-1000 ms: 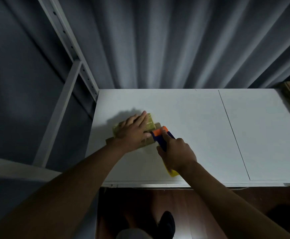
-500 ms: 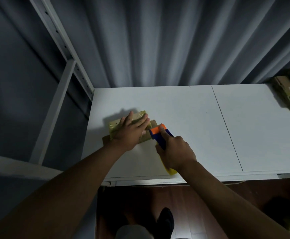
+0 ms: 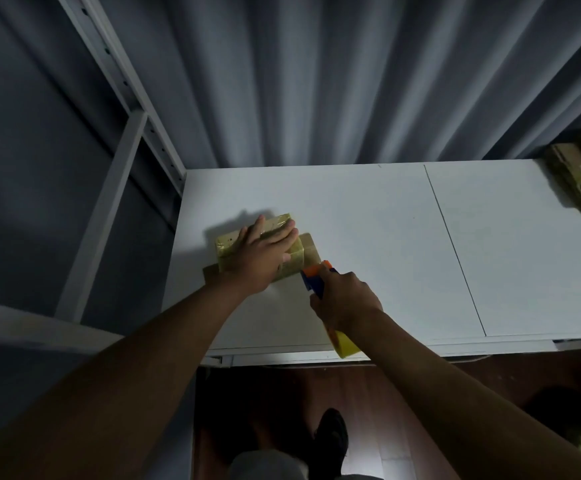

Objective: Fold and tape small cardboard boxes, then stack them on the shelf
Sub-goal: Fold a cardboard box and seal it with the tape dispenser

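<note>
While the left hand [image 3: 261, 256] presses flat, fingers straight, on the box [image 3: 282, 252], right-hand fingers [image 3: 346, 297] grip the tape dispenser [image 3: 315, 277] just beside them; taping underway, cutting the strip likely next.

Small cardboard box [image 3: 299, 252] wrapped in yellowish tape, lying flat on white shelf [image 3: 368, 237], near its left end
</note>
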